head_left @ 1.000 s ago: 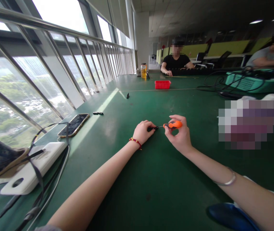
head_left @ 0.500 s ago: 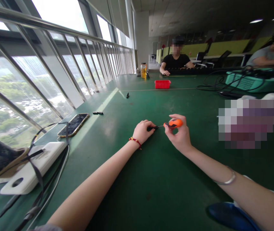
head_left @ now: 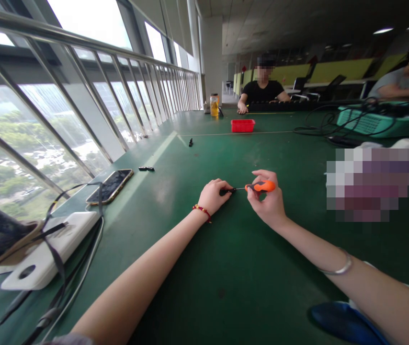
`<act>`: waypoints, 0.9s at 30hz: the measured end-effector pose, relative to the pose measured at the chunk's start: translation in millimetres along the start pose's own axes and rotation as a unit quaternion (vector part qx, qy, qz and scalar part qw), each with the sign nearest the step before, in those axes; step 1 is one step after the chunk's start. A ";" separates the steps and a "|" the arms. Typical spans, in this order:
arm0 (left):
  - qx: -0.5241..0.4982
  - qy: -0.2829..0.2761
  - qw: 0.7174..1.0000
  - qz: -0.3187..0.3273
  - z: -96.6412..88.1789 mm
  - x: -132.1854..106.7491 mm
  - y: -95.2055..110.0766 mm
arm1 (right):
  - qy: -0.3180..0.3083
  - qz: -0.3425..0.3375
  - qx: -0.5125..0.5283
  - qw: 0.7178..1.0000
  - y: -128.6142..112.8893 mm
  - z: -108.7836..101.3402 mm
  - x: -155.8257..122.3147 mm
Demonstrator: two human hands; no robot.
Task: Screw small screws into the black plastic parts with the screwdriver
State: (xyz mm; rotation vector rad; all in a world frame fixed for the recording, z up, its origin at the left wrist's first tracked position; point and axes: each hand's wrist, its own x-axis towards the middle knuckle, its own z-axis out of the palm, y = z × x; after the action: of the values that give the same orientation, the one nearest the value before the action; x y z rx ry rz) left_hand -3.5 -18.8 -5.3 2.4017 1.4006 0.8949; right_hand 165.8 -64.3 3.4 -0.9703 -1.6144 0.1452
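My left hand (head_left: 213,195) rests on the green table and is closed on a small black part (head_left: 227,191), mostly covered by the fingers. An orange and black screwdriver (head_left: 265,186) lies sideways in my right hand (head_left: 272,206), gripped between thumb and fingers. Its thin shaft points left, and the tip meets the right end of the black part. Two similar black pieces lie apart on the table: one piece (head_left: 146,168) left of my hands, another piece (head_left: 190,142) farther back.
A phone (head_left: 110,186) and a white power strip (head_left: 51,249) with cables line the left side by the railing. Farther back stand a red tray (head_left: 242,126), a jar (head_left: 214,105) and a teal basket (head_left: 377,122). Two people sit beyond.
The screwdriver handle has turned slightly and sits a touch farther right in my right hand. My left hand and the black part stay put. The far person's hand shifted a little left.
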 end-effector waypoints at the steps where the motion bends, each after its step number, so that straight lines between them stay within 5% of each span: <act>1: -0.001 0.000 1.000 0.000 0.1 0.0 -0.1 | -0.002 -0.001 0.001 1.000 0.2 0.0 -0.1; 27: 0.000 -0.001 1.000 0.002 -1.7 -0.2 1.7 | 0.000 0.045 -0.007 0.999 0.6 -0.9 2.3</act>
State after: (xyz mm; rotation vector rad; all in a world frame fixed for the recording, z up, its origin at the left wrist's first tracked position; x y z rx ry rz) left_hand -3.4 -20.0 -3.3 2.4045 1.3959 0.8923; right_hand 166.9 -62.8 5.1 -1.0553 -1.5747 0.1959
